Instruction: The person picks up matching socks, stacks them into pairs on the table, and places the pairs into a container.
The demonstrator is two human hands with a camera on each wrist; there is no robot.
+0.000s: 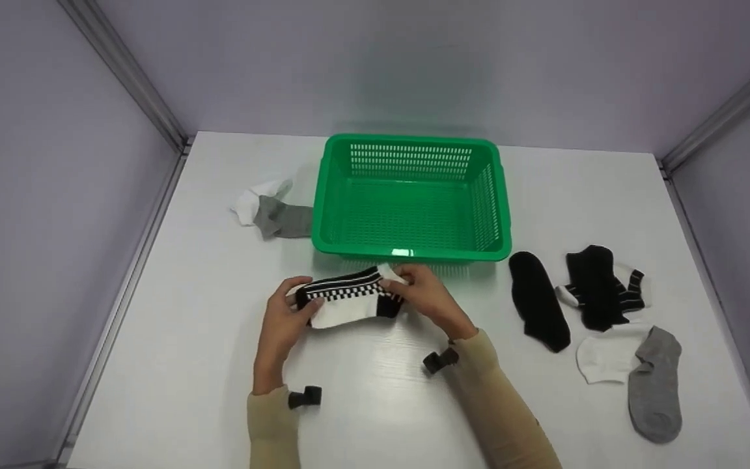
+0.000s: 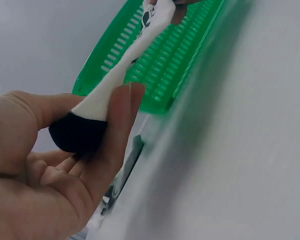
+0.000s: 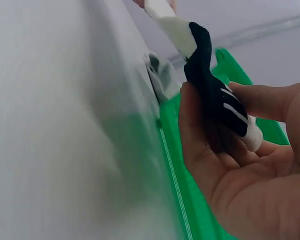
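Observation:
A black and white sock (image 1: 347, 296) with a checkered band and stripes is stretched between both hands, in front of the basket. The left hand (image 1: 282, 319) pinches its black toe end; in the left wrist view thumb and fingers lie on either side of that black toe (image 2: 79, 132). At the cuff and heel end, the right hand (image 1: 428, 294) grips the sock between thumb and fingers. In the right wrist view the striped black part (image 3: 222, 102) shows between them, with a bit of white cuff below. The sock is held up off the table.
A green plastic basket (image 1: 411, 254) stands at the back middle. Left of it lie a white sock (image 1: 248, 205) and a grey sock (image 1: 290, 221). At the right are a black sock (image 1: 538, 299), a black pile (image 1: 593, 286), a white sock (image 1: 606, 355) and a grey sock (image 1: 656, 397).

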